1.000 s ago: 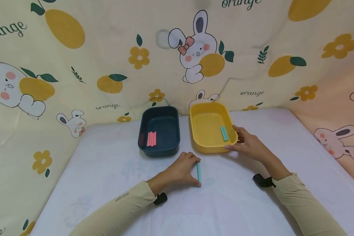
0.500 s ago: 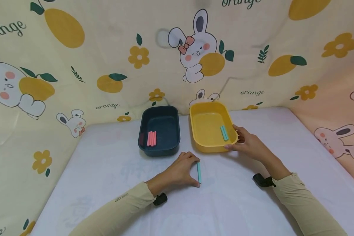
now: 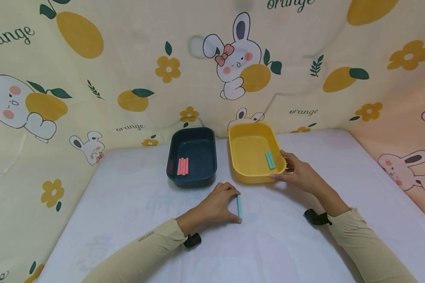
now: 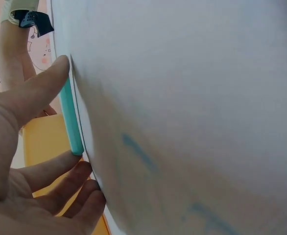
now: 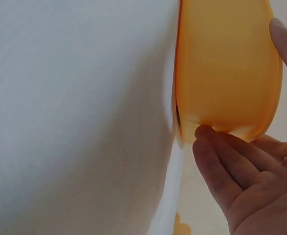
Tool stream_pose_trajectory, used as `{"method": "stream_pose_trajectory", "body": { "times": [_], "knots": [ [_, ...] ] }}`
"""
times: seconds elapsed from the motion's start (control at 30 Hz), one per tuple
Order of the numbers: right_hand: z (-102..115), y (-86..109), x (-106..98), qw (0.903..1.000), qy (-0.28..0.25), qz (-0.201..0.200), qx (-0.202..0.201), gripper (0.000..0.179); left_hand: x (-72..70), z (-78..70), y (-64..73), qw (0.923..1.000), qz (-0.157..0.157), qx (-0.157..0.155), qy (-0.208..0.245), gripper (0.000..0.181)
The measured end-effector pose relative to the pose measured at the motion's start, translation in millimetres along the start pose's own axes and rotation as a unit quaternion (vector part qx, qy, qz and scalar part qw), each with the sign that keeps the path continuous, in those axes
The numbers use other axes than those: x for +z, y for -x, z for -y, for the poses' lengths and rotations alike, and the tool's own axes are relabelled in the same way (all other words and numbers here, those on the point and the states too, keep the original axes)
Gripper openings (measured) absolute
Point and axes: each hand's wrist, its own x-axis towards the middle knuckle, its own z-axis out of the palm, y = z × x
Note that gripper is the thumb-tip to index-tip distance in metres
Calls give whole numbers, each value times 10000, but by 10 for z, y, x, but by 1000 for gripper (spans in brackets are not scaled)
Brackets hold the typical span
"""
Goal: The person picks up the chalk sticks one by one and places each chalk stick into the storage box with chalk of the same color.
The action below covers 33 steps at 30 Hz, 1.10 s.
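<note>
My left hand [image 3: 217,204] pinches a teal chalk stick [image 3: 239,207] lengthwise, with the thumb at its near end and the index fingertip at its far end. In the left wrist view, the chalk stick [image 4: 71,117] spans thumb to finger just at the white cloth, and the other fingers touch the cloth. My right hand [image 3: 301,171] grips the near right corner of a yellow plastic tub [image 3: 249,157]. From the right wrist, the thumb shows at the rim and the fingertips against the wall of the tub [image 5: 227,68]. Two teal chalk sticks [image 3: 270,160] lie side by side inside it.
A dark blue tub [image 3: 198,147] stands left of the yellow one, with several pink chalk sticks [image 3: 183,166] in its near left part. Both tubs sit at the back of the white-covered table [image 3: 134,188], before a patterned cloth backdrop [image 3: 134,51].
Both hands keep their places and their holds on the chalk stick and the yellow tub. Only a very slight shift of the whole head view shows.
</note>
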Motion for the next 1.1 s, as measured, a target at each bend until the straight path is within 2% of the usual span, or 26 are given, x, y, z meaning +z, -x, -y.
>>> {"method": "stream_pose_trajectory", "body": {
  "times": [0.4,0.77,1.1],
  "knots": [
    [1,-3,10,9999,-135,28,22,109,-58,-9,8,9989,188,-259,331,82],
    [-11,-20,12,10000,-39,25,64,110,-225,-22,59,9970,-37,-57,768,84],
    [3,-10,10,10000,-48,34,69,110,-376,-20,51,9920,-287,294,1196,82]
  ]
}}
